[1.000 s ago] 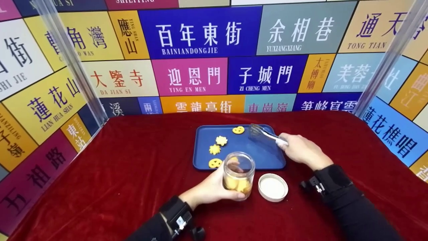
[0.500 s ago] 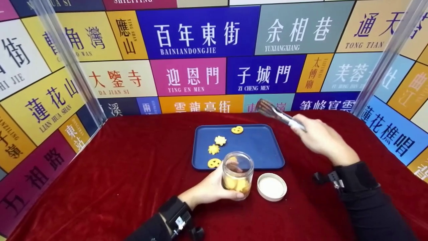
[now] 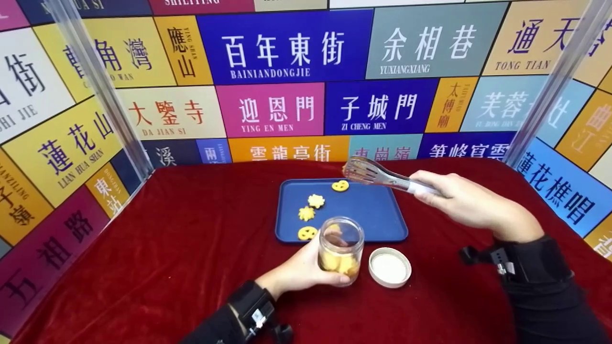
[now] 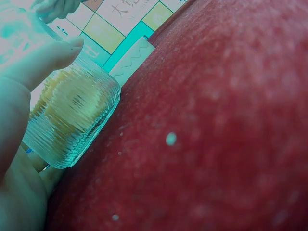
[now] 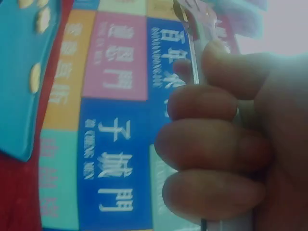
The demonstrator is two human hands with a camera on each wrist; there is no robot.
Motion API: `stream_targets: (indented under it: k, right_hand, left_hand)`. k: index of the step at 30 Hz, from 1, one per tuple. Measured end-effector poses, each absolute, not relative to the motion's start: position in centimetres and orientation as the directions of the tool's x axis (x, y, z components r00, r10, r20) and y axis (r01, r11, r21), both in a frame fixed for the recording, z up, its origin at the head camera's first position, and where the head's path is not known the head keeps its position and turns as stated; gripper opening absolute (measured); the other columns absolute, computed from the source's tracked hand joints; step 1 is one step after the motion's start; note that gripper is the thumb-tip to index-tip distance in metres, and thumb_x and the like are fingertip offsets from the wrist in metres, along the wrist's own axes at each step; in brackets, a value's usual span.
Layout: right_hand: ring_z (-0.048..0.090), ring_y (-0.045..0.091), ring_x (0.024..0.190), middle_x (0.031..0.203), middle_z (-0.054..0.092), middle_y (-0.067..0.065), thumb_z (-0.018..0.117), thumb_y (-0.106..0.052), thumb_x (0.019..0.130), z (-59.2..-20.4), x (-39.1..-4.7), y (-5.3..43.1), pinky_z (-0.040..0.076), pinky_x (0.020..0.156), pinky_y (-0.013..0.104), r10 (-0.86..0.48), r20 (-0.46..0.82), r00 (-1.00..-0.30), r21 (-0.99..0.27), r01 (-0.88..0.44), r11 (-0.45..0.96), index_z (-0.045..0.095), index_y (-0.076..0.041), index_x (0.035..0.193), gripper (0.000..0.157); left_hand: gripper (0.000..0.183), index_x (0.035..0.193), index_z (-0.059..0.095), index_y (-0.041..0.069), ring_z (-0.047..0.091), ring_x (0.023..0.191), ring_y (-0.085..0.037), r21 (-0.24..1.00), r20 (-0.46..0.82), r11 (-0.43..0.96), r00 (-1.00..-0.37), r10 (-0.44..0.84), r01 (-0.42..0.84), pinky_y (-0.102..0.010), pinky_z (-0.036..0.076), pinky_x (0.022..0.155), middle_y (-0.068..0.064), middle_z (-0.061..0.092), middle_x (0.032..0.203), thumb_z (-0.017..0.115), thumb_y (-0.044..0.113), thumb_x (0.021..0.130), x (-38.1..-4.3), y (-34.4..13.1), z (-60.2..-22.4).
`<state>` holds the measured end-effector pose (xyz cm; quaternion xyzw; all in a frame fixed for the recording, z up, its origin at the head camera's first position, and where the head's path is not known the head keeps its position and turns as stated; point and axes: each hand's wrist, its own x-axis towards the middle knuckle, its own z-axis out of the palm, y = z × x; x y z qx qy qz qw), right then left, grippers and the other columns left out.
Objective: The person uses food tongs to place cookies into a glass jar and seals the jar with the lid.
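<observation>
My left hand (image 3: 300,273) grips a clear glass jar (image 3: 341,253), open at the top and partly filled with yellow cookies. Ribbed glass and a round cookie (image 4: 77,98) behind it show in the left wrist view. Raised right of the tray, my right hand (image 3: 461,198) holds metal tongs (image 3: 382,177) by their white handle, fingers curled round it. The slotted head hangs over the tray's back edge; a small yellowish piece shows at its tip, too hidden to name surely. On the blue tray (image 3: 368,217) lie pretzel-shaped cookies (image 3: 340,185) and flower-shaped cookies (image 3: 316,200).
A round whitish lid (image 3: 389,267) lies right of the jar on the red cloth (image 3: 191,229). Behind the table stands a wall of colourful sign panels (image 3: 287,48), with clear upright posts (image 3: 103,91) at both back corners.
The tongs have lifted off the tray's right part, gone up and back, then come left and slightly down. My right hand has shifted right. The left hand and jar stay put.
</observation>
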<state>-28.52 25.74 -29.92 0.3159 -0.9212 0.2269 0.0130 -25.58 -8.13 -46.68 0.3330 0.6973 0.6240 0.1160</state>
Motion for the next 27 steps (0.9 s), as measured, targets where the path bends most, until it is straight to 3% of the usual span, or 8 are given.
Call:
stream_targets:
  k: [10, 18, 27]
  right_hand:
    - [0.05, 0.01, 0.071, 0.078, 0.05, -0.011, 0.059, -0.026, 0.111, -28.5, -26.2, 25.2, 0.042, 0.065, 0.031, -0.669, 0.142, -0.729, -0.454, -0.649, 0.611, 0.065, -0.029, 0.13, 0.02]
    - [0.046, 0.007, 0.067, 0.08, 0.051, -0.012, 0.055, -0.035, 0.113, -29.4, -26.8, 24.2, 0.042, 0.062, 0.028, -0.744, 0.02, -0.668, -0.465, -0.665, 0.584, 0.066, -0.032, 0.112, 0.011]
    - [0.046, 0.006, 0.065, 0.078, 0.051, -0.012, 0.056, -0.036, 0.112, -29.5, -26.6, 24.0, 0.04, 0.06, 0.028, -0.764, -0.039, -0.644, -0.476, -0.66, 0.581, 0.066, -0.031, 0.109, 0.012]
  left_hand:
    - [0.094, 0.157, 0.033, 0.005, 0.064, 0.125, -0.02, 0.943, 0.268, -0.006, -0.747, 0.609, 0.333, -0.037, 0.048, 0.113, -0.007, 0.064, 0.136, 0.091, 0.01, 0.083, -25.6, -8.1, -46.6]
    - [0.097, 0.157, 0.031, 0.006, 0.063, 0.126, -0.02, 0.944, 0.264, 0.003, -0.761, 0.593, 0.33, -0.036, 0.048, 0.113, -0.006, 0.062, 0.137, 0.091, 0.011, 0.082, -25.6, -8.2, -46.9]
    - [0.085, 0.149, 0.037, 0.003, 0.063, 0.126, -0.019, 0.942, 0.25, 0.033, -0.766, 0.592, 0.333, -0.035, 0.048, 0.112, -0.005, 0.061, 0.136, 0.091, 0.011, 0.083, -25.7, -8.2, -46.9]
